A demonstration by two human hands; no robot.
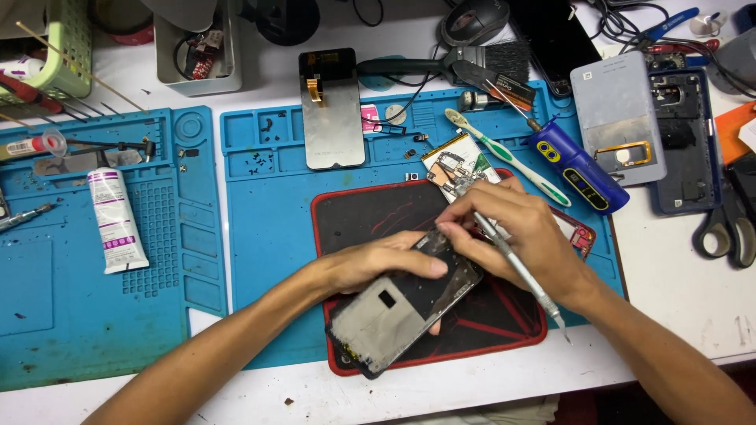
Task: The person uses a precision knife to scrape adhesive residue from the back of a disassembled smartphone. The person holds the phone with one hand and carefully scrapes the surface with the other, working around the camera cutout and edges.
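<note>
My left hand (378,264) grips an opened phone frame (398,311), its silver inner side up, holding it tilted over a black mat with a red edge (370,212). My right hand (512,232) holds a thin silver tool (524,275) like a pen; its fingertips press at the frame's top corner, with the tool's pointed rear end sticking out toward me. The two hands touch above the frame.
A blue work mat (268,205) carries a detached phone screen (332,106), a small circuit board (457,161), a toothbrush (512,161) and loose screws. A white glue tube (114,220) lies at left. Blue electric screwdriver (579,169), phone back parts (618,118) and scissors (728,228) sit right.
</note>
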